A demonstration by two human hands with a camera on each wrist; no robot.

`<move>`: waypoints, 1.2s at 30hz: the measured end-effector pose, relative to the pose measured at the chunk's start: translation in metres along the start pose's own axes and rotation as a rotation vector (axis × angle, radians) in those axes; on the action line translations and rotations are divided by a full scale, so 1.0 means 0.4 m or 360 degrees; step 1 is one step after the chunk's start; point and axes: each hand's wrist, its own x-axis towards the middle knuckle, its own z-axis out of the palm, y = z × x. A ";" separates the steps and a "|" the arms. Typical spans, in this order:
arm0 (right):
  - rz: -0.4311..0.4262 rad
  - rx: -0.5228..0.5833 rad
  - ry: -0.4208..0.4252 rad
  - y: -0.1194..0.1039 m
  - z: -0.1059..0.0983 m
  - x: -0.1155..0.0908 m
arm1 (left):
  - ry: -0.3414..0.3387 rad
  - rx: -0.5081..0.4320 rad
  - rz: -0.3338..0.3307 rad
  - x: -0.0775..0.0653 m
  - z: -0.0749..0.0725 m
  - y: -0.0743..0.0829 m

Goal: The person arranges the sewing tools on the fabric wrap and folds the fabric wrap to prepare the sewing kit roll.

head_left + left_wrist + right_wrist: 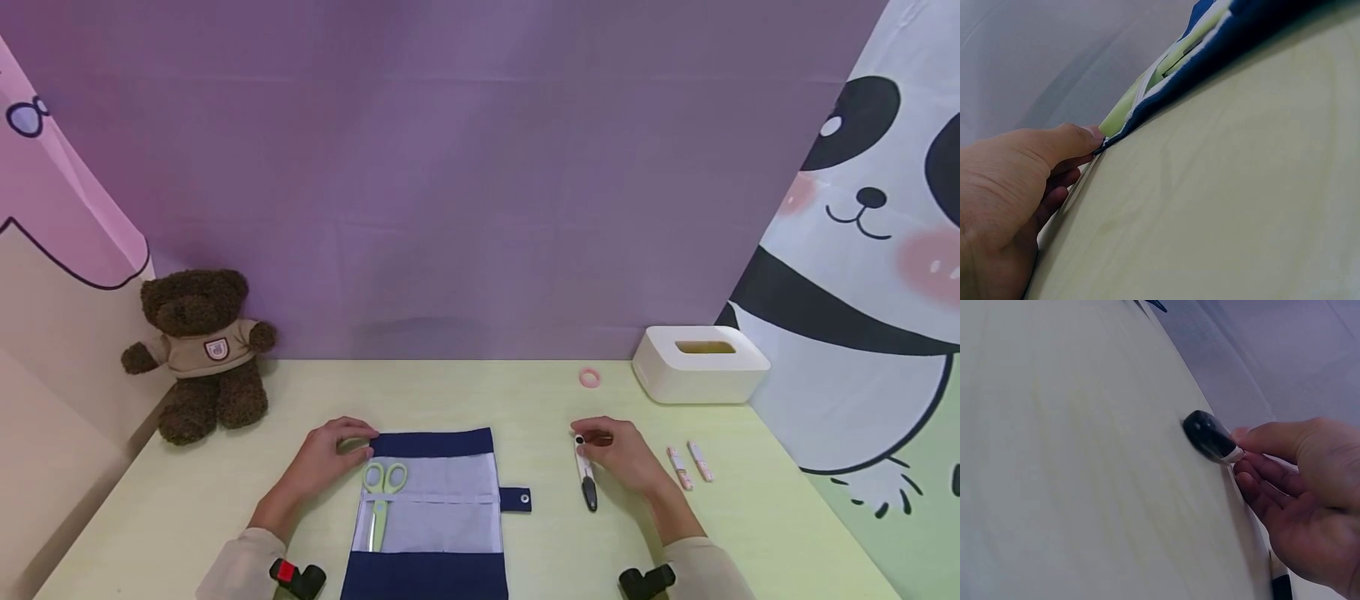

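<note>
A navy-edged fabric tool roll (450,525) lies unrolled on the table, its lilac inside facing up. Light green scissors (378,508) are tucked under its strap at the left, blades running down into the navy pocket. At the upper left corner, my left hand (330,454) pinches the fabric edge; the left wrist view shows the thumb (1088,134) on top of it. To the right of the roll, my right hand (618,454) pinches the upper end of a slim white tool with a black rounded end (588,493). That black end points toward me, low over the table.
A navy snap tab (515,500) sticks out from the roll's right side. Two small pink-and-white sticks (690,463) lie right of my right hand. Farther back are a pink ring (589,378) and a white tissue box (701,367). A brown teddy bear (210,358) sits back left.
</note>
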 end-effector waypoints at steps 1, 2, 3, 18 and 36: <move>-0.0007 0.0003 0.0002 0.001 0.000 0.000 | 0.0001 0.0004 0.0001 0.000 0.000 -0.001; -0.0017 0.0006 0.0003 0.001 0.000 0.001 | 0.0002 0.0006 0.0003 0.000 0.001 -0.001; -0.0027 0.0007 0.0007 0.001 0.001 0.001 | 0.0003 0.0008 0.0005 0.000 0.001 -0.002; -0.0047 0.0038 0.0021 0.004 0.003 -0.003 | -0.0007 -0.0005 0.0006 -0.002 -0.002 0.002; -0.0081 -0.0125 -0.0079 0.023 -0.005 -0.006 | -0.0010 -0.0007 0.0005 0.001 0.000 -0.005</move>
